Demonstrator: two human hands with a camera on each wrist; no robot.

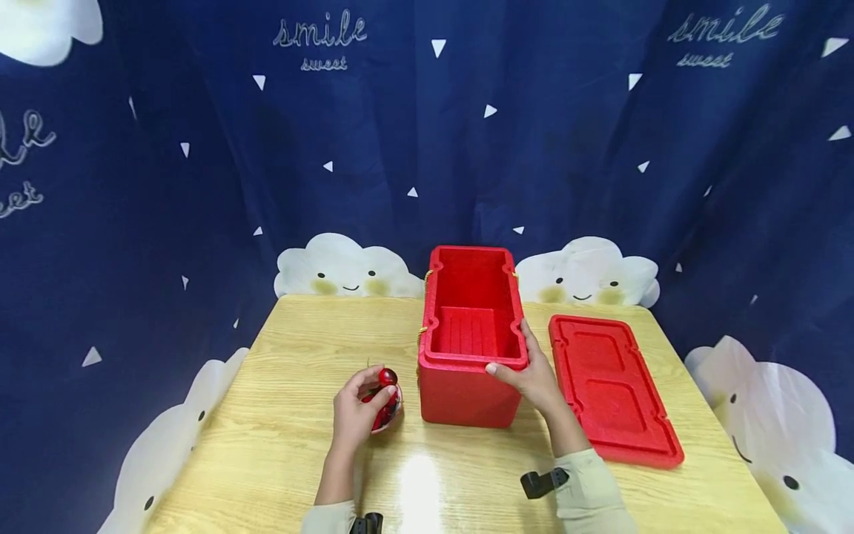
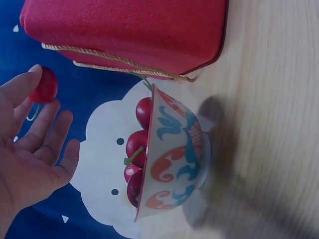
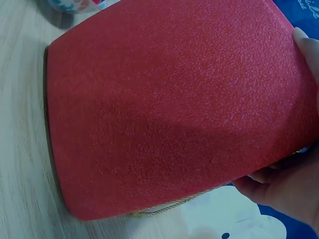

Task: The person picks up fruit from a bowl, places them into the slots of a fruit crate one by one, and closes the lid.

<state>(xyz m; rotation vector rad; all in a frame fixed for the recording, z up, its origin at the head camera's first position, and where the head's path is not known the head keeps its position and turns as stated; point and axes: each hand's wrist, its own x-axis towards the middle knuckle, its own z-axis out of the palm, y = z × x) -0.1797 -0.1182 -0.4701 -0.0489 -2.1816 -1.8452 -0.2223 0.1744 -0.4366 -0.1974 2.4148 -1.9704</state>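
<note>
My left hand (image 1: pixel 355 414) pinches a red cherry (image 2: pixel 45 85) between thumb and fingertips, its green stem hanging below. It is held above a patterned bowl (image 2: pixel 172 159) with several more cherries (image 2: pixel 137 148) in it. To the bowl's right stands an uncovered red box (image 1: pixel 469 397) with gold cords (image 2: pixel 114 60) along its side. My right hand (image 1: pixel 537 377) grips the box's near right corner, thumb on the rim and fingers along the right side. Inside the box, the ridged floor shows and nothing lies on the visible part.
A red lid (image 1: pixel 614 389) lies flat on the wooden table (image 1: pixel 293 437), right of the box. Behind the table hangs a dark blue curtain (image 1: pixel 373 126) with white clouds and triangles. Black wrist cameras (image 1: pixel 543 483) sit at both sleeves.
</note>
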